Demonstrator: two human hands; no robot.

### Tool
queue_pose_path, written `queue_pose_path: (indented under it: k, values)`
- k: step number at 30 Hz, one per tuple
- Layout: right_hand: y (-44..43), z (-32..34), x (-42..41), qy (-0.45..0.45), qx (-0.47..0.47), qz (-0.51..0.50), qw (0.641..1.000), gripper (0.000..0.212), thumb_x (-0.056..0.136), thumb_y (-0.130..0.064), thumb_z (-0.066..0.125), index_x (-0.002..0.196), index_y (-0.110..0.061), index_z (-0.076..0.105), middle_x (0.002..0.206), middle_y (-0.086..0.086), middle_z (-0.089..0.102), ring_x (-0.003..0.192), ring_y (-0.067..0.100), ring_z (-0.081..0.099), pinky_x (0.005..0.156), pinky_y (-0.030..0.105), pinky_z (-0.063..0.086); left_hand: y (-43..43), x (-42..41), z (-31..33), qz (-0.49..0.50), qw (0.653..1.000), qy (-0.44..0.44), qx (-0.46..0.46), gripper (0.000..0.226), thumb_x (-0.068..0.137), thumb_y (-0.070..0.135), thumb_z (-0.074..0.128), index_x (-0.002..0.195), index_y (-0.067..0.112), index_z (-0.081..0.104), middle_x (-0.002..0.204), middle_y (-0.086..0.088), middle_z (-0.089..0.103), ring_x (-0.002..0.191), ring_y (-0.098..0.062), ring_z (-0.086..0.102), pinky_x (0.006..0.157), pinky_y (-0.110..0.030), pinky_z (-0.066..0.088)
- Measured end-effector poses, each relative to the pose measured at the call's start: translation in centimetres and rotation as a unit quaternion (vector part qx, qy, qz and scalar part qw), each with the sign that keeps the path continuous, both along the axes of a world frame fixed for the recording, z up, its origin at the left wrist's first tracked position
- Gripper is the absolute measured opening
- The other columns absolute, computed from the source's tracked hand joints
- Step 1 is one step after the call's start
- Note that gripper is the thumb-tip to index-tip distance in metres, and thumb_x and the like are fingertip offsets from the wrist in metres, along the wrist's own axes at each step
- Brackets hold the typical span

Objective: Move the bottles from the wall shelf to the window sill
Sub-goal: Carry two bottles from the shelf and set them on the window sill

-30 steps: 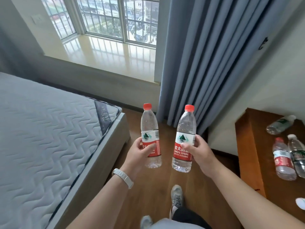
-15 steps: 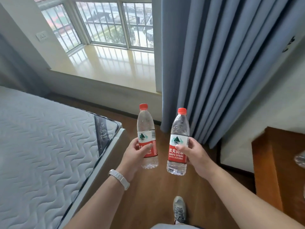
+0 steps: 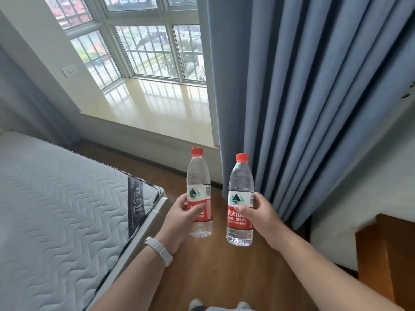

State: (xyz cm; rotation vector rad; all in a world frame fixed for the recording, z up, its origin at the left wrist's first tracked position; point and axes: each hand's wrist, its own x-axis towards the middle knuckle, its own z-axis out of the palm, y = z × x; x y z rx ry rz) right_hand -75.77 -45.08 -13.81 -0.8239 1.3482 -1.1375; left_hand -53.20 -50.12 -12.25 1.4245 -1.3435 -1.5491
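I hold two clear water bottles with red caps and red-and-white labels, both upright over the wooden floor. My left hand [image 3: 179,215] grips the left bottle [image 3: 198,182] around its label. My right hand [image 3: 261,215] grips the right bottle [image 3: 240,187] the same way. The glossy cream window sill [image 3: 155,106] lies ahead and above the bottles, under the barred window. The wall shelf [image 3: 379,250] shows only as a brown wooden corner at the right edge; any bottles on it are out of view.
A quilted white mattress [image 3: 58,212] fills the left side, its corner close to my left hand. Blue curtains [image 3: 298,90] hang from the sill's right end down to the floor. A wall socket [image 3: 70,70] sits left of the window. My shoes show at the bottom edge.
The view has swung left and up toward the window. The sill looks larger and nearer, the shelf with its bottles has slid out at the right. Both hands keep their bottles.
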Motion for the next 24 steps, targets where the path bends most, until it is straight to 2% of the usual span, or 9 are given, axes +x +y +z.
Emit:
queue_pose_path:
  k: [4,6,9,14,20,24]
  values:
    - [-2.7,-0.7,0.7,0.006,0.015,0.013,1.0,0.04,0.08,-0.019,0.079,0.115,-0.018,0.06,0.106,0.007,0.073,0.093,0.02,0.073,0.08,0.038,0.06,-2.1,0.6,-0.4,0.01,1.0,0.007,0.015,0.055,0.076,0.037,0.079,0.126,0.023,0.06,0.109,-0.003,0.075,0.097,-0.023,0.073,0.088,-0.048,0.058]
    - [-4.0,-0.9,1.1,0.009,0.018,0.01,1.0,0.047,0.074,-0.026,0.081,0.115,-0.018,0.06,0.107,0.008,0.073,0.094,0.02,0.073,0.084,0.042,0.059,-3.2,1.2,-0.9,0.018,1.0,0.009,0.02,0.052,0.077,0.034,0.08,0.124,0.023,0.062,0.108,-0.003,0.075,0.096,-0.023,0.073,0.088,-0.047,0.058]
    - [-6.6,-0.9,1.5,0.026,0.023,0.014,0.999,0.047,0.076,-0.026,0.08,0.117,-0.019,0.059,0.107,0.007,0.072,0.095,0.02,0.072,0.085,0.042,0.059,-5.7,1.9,-1.8,0.023,0.999,0.015,0.035,0.044,0.084,0.026,0.078,0.125,0.022,0.061,0.108,-0.004,0.075,0.096,-0.023,0.073,0.088,-0.047,0.058]
    - [-11.9,-0.9,2.8,0.066,0.044,0.008,0.997,0.038,0.083,-0.024,0.078,0.115,-0.024,0.059,0.107,0.003,0.072,0.095,0.019,0.072,0.086,0.043,0.059,-11.1,3.2,-2.5,0.019,0.999,0.028,0.036,0.042,0.086,0.026,0.076,0.125,0.025,0.061,0.108,-0.001,0.075,0.095,-0.019,0.074,0.086,-0.043,0.059]
    - [-19.9,1.0,6.8,0.106,0.058,0.021,0.992,0.038,0.085,-0.023,0.076,0.117,-0.022,0.056,0.107,0.002,0.07,0.095,0.019,0.071,0.078,0.033,0.059,-19.4,7.8,-1.7,0.036,0.998,0.053,0.019,0.038,0.087,0.019,0.075,0.122,0.024,0.061,0.104,-0.004,0.074,0.092,-0.019,0.074,0.079,-0.035,0.06]
    - [-24.4,1.8,9.1,0.113,0.051,0.012,0.992,0.04,0.084,-0.021,0.077,0.118,-0.019,0.056,0.107,0.003,0.07,0.095,0.02,0.07,0.08,0.036,0.058,-23.9,10.9,-1.9,0.052,0.996,0.064,0.023,0.039,0.086,0.024,0.075,0.122,0.026,0.061,0.106,-0.003,0.074,0.094,-0.02,0.073,0.084,-0.043,0.06]
